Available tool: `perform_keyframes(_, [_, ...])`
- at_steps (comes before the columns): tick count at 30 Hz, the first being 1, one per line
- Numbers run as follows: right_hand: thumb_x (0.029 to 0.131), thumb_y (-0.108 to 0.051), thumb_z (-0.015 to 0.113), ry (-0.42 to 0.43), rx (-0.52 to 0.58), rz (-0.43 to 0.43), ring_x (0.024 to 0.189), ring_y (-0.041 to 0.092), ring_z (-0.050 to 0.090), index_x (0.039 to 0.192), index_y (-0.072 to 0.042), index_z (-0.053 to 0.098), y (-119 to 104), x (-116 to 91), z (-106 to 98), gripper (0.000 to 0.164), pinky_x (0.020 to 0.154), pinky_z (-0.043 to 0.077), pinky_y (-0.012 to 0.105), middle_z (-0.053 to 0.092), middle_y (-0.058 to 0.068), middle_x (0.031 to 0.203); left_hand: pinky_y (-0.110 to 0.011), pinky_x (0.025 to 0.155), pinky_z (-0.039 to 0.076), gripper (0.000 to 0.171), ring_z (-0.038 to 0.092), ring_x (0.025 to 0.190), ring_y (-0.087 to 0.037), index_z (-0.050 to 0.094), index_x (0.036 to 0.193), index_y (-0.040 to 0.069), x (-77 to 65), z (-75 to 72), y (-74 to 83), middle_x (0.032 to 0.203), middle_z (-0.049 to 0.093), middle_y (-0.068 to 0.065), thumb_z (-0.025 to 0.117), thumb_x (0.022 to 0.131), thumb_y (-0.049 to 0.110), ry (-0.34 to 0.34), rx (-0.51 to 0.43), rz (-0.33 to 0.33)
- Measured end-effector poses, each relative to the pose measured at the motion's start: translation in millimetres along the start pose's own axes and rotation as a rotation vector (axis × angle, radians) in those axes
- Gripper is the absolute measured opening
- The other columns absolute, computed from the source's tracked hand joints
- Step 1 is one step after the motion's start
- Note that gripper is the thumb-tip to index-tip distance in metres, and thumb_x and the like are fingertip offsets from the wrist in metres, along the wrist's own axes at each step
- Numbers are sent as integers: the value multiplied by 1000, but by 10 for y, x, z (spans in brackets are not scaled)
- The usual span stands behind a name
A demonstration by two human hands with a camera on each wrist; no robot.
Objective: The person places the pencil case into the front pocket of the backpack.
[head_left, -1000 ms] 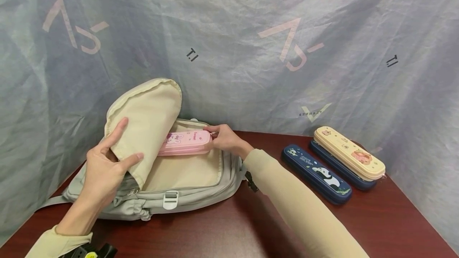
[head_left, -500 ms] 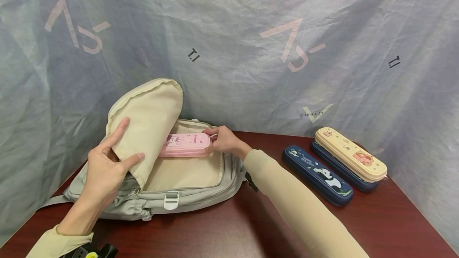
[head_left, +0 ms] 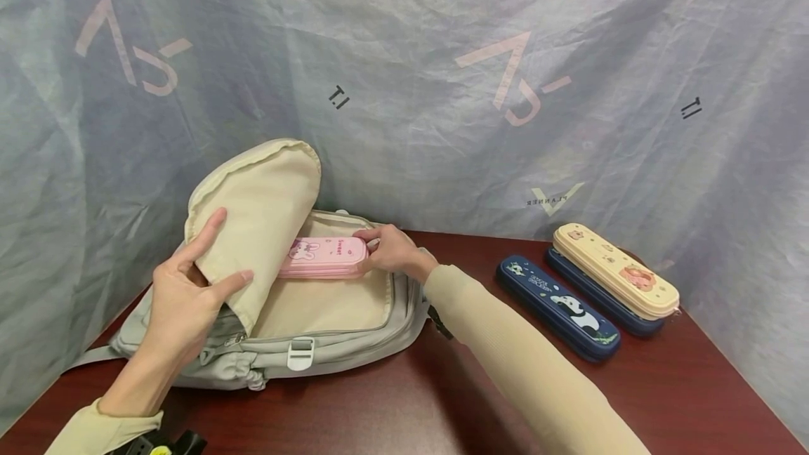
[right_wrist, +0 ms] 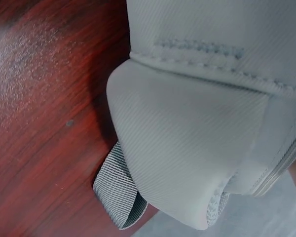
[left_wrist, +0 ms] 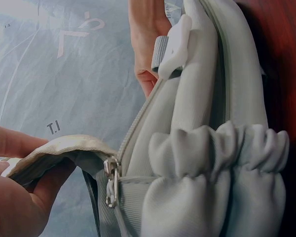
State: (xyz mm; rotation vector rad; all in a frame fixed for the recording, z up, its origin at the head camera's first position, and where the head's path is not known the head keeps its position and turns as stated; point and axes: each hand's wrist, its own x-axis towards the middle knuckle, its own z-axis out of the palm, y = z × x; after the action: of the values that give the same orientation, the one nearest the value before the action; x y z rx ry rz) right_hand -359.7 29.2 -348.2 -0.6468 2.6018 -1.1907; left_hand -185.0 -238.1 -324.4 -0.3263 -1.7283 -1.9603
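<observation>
A grey backpack (head_left: 354, 357) lies on the table with its cream-lined flap (head_left: 265, 209) folded up. My left hand (head_left: 189, 293) holds the flap's near edge between thumb and fingers; the left wrist view shows the fabric pinched beside a metal zipper pull (left_wrist: 111, 182). A pink pencil case (head_left: 329, 258) with a rabbit print lies inside the opening, its left end hidden behind the flap. My right hand (head_left: 395, 251) grips the case's right end. In the right wrist view the backpack's side (right_wrist: 187, 133) fills most of the frame, and only a sliver of skin shows.
A navy pencil case (head_left: 556, 307) with a panda lies on the table (head_left: 404, 413) to the right. Beside it a cream pencil case (head_left: 616, 269) rests on another dark blue case (head_left: 638, 325). A grey cloth (head_left: 404, 90) hangs behind the table.
The pink pencil case has shifted slightly left and down into the backpack, with my right hand moving along. My left hand and the flap stay put.
</observation>
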Motion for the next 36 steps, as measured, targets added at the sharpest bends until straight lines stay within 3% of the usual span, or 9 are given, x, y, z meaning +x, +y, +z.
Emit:
perform_keyframes(10, [84,-4,87,-65,147,-36,113,19,69,148,-3,61,4,29,13,69,85,54,24,69,12,134,-13,90,53,94,29,151,-14,51,157,15,-1,5,9,168,37,1,68,78,-32,10,25,-7])
perform_keyframes(25, [84,2,83,-70,141,-34,114,20,69,148,-2,60,-24,55,36,68,85,53,23,72,16,128,-11,90,51,93,16,155,-13,51,157,13,-7,1,12,168,37,2,67,78,-33,7,26,-2])
perform_keyframes(36, [84,4,82,-114,137,-62,108,20,72,145,1,62,-53,96,48,64,82,55,21,74,21,118,-13,90,52,93,23,154,-16,51,158,13,-10,2,7,169,35,0,67,78,-32,2,21,-4])
